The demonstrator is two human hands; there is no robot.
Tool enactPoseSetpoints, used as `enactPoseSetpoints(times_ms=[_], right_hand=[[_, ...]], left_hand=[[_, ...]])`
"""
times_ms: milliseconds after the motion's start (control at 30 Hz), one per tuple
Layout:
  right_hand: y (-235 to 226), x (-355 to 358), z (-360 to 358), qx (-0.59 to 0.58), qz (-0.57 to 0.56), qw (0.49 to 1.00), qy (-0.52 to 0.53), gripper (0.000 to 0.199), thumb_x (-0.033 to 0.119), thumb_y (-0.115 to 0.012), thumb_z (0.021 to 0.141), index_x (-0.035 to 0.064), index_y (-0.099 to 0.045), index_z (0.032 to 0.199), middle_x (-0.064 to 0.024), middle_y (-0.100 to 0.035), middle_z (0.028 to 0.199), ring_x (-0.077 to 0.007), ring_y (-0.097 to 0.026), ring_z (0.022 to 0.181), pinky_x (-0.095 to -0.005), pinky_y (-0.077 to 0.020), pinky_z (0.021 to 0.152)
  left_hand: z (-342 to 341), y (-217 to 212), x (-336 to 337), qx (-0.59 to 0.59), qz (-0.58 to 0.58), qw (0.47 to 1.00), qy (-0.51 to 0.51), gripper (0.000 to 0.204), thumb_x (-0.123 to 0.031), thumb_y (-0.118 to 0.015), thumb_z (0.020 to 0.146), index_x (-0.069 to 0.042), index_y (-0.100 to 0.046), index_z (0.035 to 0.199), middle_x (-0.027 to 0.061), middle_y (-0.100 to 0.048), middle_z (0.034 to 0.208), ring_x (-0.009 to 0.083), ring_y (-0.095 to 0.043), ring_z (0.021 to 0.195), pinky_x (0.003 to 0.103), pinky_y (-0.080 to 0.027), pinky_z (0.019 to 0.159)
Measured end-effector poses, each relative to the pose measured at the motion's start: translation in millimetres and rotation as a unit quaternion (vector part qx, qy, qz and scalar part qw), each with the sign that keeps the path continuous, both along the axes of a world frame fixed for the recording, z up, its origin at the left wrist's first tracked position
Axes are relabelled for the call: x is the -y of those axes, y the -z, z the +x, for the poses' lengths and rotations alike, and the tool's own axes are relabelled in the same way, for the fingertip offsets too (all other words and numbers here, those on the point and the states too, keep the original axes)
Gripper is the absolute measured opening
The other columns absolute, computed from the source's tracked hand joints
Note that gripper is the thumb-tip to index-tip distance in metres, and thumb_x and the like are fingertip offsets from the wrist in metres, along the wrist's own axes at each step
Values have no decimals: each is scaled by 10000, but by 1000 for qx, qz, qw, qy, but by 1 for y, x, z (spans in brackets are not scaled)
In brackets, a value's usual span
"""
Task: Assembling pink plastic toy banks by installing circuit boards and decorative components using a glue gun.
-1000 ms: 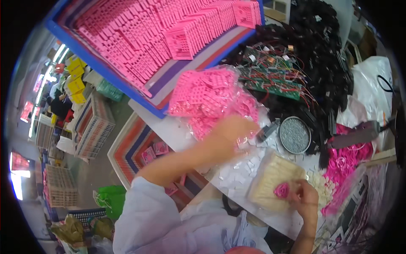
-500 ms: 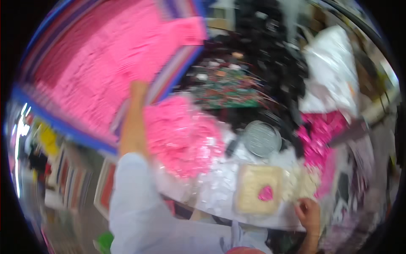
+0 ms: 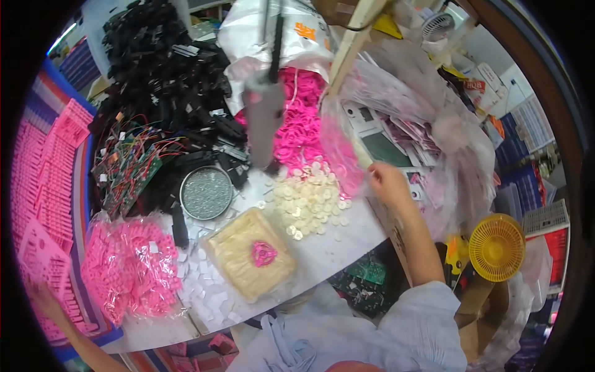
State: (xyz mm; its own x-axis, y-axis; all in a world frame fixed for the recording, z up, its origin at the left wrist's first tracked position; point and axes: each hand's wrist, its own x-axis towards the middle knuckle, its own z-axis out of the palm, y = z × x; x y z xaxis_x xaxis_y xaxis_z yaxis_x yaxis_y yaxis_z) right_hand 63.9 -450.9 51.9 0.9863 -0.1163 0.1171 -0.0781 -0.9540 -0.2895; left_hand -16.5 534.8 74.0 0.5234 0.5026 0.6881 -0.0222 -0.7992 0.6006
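At the far left, my left hand (image 3: pixel 43 297) is closed at the lower end of a flat pink plastic panel (image 3: pixel 44 248) with holes, tilted above the rows of similar panels in a striped crate (image 3: pixel 87 180). My right hand (image 3: pixel 385 181) has its fingers curled beside a clear plastic bag (image 3: pixel 344 152) and the edge of a box of white printed panels (image 3: pixel 384 139). What lies between those fingers is too small to tell. In front of me sits a beige wrapped square block (image 3: pixel 232 248), with a small pink ring-shaped part (image 3: pixel 264 253) on top.
A grey electric screwdriver (image 3: pixel 263 121) hangs over the table. Around it lie white round buttons (image 3: pixel 310 198), pink small parts (image 3: pixel 297 118), a round tin of screws (image 3: pixel 207 193), wired circuit boards (image 3: pixel 133 167), black casings (image 3: pixel 167 80) and bagged pink parts (image 3: pixel 130 266).
The view has swung to the right. My left hand has come out of the crate's far part to its near side, now at a pink panel. My right hand has moved from the table's front edge to the box.
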Motion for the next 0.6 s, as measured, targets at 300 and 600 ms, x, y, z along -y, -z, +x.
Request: enactPoseSetpoints(times_ms=[300, 600], right_hand=[[32, 113, -11, -160, -283, 946, 18, 290, 115, -652, 794, 43, -643, 1075, -194, -699, 1048, -360, -652, 1024, -484, -535, 811], [39, 130, 10, -135, -339, 930, -51, 392, 178, -767, 700, 44, -641, 1046, -175, -692, 1061, -353, -626, 1038, -477, -526, 849]], left_hand=[[-79, 30, 386, -79, -368, 913, 161, 228, -55, -528, 994, -26, -605, 1207, 114, -589, 1276, 216, -653, 1037, 284, -556, 833], [-32, 44, 509, -164, -414, 843, 301, 239, -22, -520, 966, -28, -626, 1180, 15, -517, 1133, 80, -500, 913, 229, -429, 741]])
